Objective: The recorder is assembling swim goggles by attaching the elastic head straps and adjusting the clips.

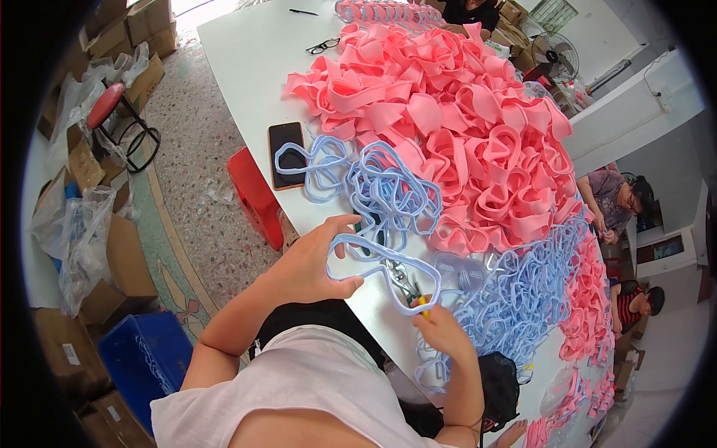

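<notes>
My left hand (310, 261) grips one end of a light blue goggle-shaped rubber frame (381, 265), held just above the white table (246, 52). My right hand (441, 328) holds the frame's other end together with a small tool with yellow handles (420, 302); its metal tip points toward the frame. Right behind the held frame lies a loose tangle of blue frames (381, 187). More blue frames (523, 291) are heaped to the right of my right hand.
A big mound of pink rubber frames (463, 127) covers the table's middle and right. A dark phone (287, 153), glasses (323, 46), a red stool (254, 194), a blue crate (146, 358), cardboard boxes (123, 261) and seated people (620, 201) are around.
</notes>
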The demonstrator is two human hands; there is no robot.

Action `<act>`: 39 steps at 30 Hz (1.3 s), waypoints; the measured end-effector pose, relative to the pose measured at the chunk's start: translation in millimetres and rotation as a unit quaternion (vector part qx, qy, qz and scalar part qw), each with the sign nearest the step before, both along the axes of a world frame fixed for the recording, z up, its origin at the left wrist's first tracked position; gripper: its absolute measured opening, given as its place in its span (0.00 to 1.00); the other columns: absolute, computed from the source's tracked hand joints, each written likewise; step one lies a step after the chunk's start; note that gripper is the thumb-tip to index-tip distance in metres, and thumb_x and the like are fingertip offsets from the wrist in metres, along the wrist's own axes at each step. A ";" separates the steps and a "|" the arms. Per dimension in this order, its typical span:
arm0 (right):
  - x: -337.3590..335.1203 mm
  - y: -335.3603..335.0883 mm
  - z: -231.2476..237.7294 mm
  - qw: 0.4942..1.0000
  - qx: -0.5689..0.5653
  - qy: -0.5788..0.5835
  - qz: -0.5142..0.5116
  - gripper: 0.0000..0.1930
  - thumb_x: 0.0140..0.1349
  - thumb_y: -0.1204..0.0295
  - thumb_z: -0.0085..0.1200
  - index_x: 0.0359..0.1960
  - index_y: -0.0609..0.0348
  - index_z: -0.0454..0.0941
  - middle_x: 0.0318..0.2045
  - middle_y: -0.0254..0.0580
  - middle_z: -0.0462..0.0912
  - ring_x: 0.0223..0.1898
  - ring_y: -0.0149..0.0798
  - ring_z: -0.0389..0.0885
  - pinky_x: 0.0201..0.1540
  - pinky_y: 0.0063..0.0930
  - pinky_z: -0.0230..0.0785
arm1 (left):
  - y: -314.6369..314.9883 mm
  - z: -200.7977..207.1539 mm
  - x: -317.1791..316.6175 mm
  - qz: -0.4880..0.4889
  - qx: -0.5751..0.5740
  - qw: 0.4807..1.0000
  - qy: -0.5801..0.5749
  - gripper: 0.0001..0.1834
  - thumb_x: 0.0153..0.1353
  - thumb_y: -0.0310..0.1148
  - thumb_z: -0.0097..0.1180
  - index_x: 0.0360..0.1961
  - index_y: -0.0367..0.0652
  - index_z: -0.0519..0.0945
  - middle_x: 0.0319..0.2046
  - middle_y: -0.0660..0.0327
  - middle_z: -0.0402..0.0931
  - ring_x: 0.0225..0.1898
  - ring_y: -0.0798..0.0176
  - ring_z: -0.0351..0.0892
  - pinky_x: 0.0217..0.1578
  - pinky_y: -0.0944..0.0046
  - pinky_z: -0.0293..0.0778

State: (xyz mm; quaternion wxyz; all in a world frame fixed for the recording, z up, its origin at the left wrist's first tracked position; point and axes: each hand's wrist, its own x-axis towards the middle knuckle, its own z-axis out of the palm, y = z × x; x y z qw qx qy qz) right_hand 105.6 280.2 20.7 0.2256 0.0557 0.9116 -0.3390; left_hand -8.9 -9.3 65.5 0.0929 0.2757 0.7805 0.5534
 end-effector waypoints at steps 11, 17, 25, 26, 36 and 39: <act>-9.4 -11.8 40.0 0.968 0.072 0.213 -0.110 0.18 0.48 0.78 0.54 0.43 0.66 0.70 0.35 0.55 0.75 0.40 0.57 0.75 0.41 0.43 0.68 | 7.3 2.5 8.1 -0.027 -0.080 0.995 0.054 0.49 0.38 0.39 0.68 0.63 0.40 0.60 0.43 0.52 0.72 0.38 0.57 0.71 0.40 0.61 0.72; -20.2 -40.0 66.9 0.923 0.189 0.328 0.062 0.20 0.40 0.79 0.59 0.39 0.60 0.71 0.32 0.45 0.71 0.36 0.49 0.73 0.37 0.38 0.65 | 22.7 6.8 15.1 -0.034 -0.109 0.976 0.186 0.51 0.37 0.40 0.70 0.63 0.37 0.59 0.36 0.53 0.69 0.37 0.55 0.70 0.39 0.58 0.70; -23.8 -45.5 67.3 0.907 0.249 0.329 0.089 0.19 0.38 0.79 0.59 0.35 0.60 0.70 0.30 0.43 0.71 0.35 0.45 0.72 0.36 0.36 0.63 | 24.7 12.8 19.6 -0.053 -0.108 0.969 0.217 0.51 0.37 0.38 0.71 0.62 0.35 0.59 0.38 0.53 0.69 0.37 0.54 0.69 0.39 0.58 0.70; -24.1 -45.1 66.8 0.907 0.246 0.329 0.091 0.19 0.38 0.79 0.59 0.35 0.59 0.70 0.30 0.42 0.71 0.35 0.45 0.72 0.36 0.36 0.63 | 24.9 13.4 20.0 -0.054 -0.104 0.969 0.218 0.51 0.36 0.38 0.71 0.62 0.36 0.59 0.39 0.53 0.69 0.37 0.54 0.69 0.39 0.58 0.70; -23.3 -44.7 65.9 0.910 0.236 0.327 0.092 0.20 0.37 0.80 0.58 0.37 0.60 0.70 0.31 0.44 0.71 0.35 0.48 0.73 0.36 0.38 0.65 | 24.9 9.8 19.0 -0.057 -0.098 0.967 0.228 0.52 0.36 0.38 0.71 0.63 0.36 0.58 0.41 0.52 0.70 0.38 0.54 0.70 0.40 0.58 0.71; -23.8 -44.4 68.7 0.911 0.240 0.320 0.097 0.20 0.37 0.80 0.59 0.36 0.60 0.70 0.30 0.44 0.71 0.34 0.48 0.73 0.35 0.38 0.65 | 25.2 8.1 18.7 -0.058 -0.097 0.965 0.236 0.52 0.35 0.38 0.71 0.63 0.36 0.58 0.41 0.52 0.70 0.38 0.54 0.70 0.40 0.58 0.71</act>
